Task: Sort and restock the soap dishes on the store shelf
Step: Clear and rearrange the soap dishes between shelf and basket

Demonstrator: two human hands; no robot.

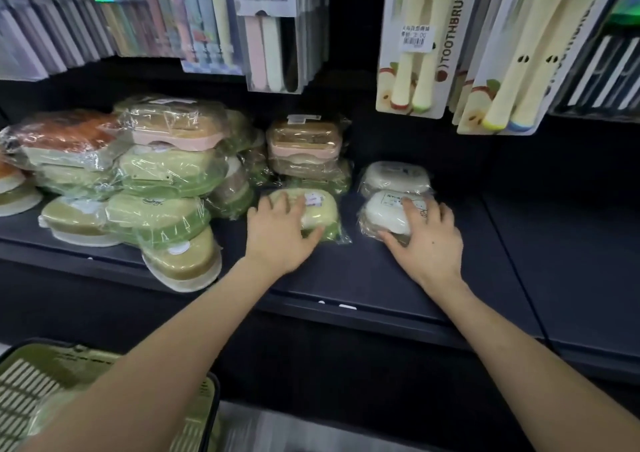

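Note:
My left hand (278, 233) grips a wrapped green soap dish (320, 211) lying on the dark shelf (346, 278), fingers on top and thumb at its front edge. My right hand (427, 240) grips a wrapped white soap dish (386, 212), thumb along its front. Behind that one lies another white soap dish (394, 176). A stack of pink and brown soap dishes (304, 146) stands behind the green one. Piles of green, tan and orange wrapped soap dishes (138, 181) fill the shelf's left part.
Toothbrush packs (268, 25) hang above the shelf, with larger packs (426, 43) at the upper right. A green slotted basket (41, 392) sits at the lower left, partly hidden by my left forearm. The shelf's right side is bare.

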